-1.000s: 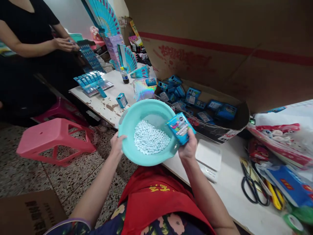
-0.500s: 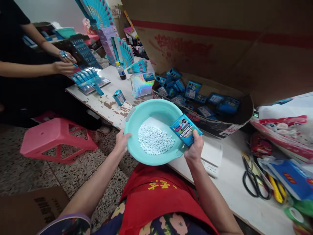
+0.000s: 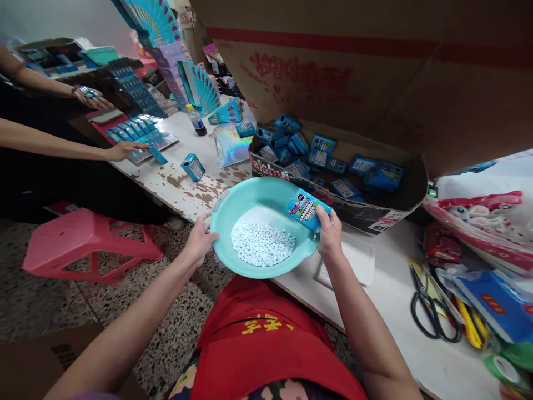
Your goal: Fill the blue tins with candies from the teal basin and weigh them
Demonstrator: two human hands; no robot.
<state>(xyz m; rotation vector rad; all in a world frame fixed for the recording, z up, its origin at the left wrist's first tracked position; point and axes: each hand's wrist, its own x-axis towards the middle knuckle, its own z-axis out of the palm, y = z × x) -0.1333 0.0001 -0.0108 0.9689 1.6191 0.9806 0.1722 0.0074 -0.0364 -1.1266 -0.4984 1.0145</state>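
Observation:
A turquoise plastic basin with many small pale-blue candies pooled at its bottom is in front of my red apron. My left hand grips its left rim, thumb on the inner side. On the opposite side my right hand is closed around a blue candy box marked "Caramelo Macizo". That box lies over the basin's right rim, printed face up. Whether the right-hand fingers also support the basin from beneath is hidden.
Behind the basin stands an open carton of blue boxes. Scissors lie right, past a white scale. A bottle and a lone blue box stand left. A co-worker's hand touches a blue packet; a pink stool is below.
The basin tips slightly, its near side seen lower-edged, while both my hands keep their hold. The co-worker's hands have separated, one reaching to a blue packet at the table edge. My view has shifted slightly.

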